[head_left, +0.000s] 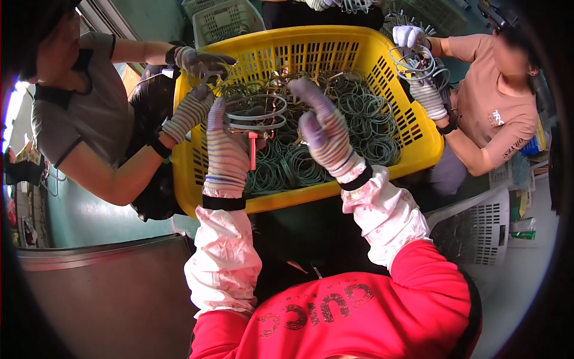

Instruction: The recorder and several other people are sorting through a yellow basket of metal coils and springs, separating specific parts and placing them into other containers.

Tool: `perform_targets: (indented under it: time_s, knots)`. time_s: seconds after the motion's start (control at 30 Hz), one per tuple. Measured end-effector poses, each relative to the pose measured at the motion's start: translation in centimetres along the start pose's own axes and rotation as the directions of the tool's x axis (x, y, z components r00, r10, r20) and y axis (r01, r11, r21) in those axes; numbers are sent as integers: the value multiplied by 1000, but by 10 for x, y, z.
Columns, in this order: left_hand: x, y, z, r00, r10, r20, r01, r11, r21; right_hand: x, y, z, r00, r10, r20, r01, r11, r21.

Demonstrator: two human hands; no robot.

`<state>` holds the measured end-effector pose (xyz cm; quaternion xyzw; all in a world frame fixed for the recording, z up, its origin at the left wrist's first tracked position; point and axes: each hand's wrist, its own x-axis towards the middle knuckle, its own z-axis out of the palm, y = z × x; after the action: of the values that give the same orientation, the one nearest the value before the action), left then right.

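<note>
My left hand (226,157), in a striped knit glove, grips a loop of thin grey wire (258,126) above the basket's near left part. A red strip (253,154) hangs from beside that loop. Over the middle of the basket, my right hand (326,128) is raised in a matching glove. Its fingers are apart, and I see nothing held in them. Beneath both hands, many coiled grey wire loops (359,113) lie tangled in a large yellow plastic basket (311,190).
At the left, a person's gloved hands (194,99) work at the basket's edge. Another person on the right holds wire loops (418,64) over the rim. Behind stands a pale crate (227,24); a white perforated basket (478,230) stands at right, a metal surface (107,287) at lower left.
</note>
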<state>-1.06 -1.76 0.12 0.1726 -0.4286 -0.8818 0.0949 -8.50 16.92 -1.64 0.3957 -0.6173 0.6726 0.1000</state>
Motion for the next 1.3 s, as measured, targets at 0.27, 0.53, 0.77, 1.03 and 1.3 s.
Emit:
perform_targets:
  time_s: [0.27,0.53,0.77,1.03,1.3]
  knots:
    - [1,4,-2,990,-94,101,116,965,-235,6,21,-16,997,45,-63,-46,999,-20]
    - [2,4,-2,974,-182,132,209,948,-241,4,13,-4,967,120,224,-103,991,-86]
    - [3,3,2,960,-190,206,243,930,-276,9,11,-4,983,-87,165,108,986,-126]
    - [2,2,-1,955,-226,193,272,928,-255,11,12,-3,977,-108,183,132,984,-123]
    - [3,1,-4,960,-223,171,260,936,-236,13,17,-6,971,-90,220,118,986,-115]
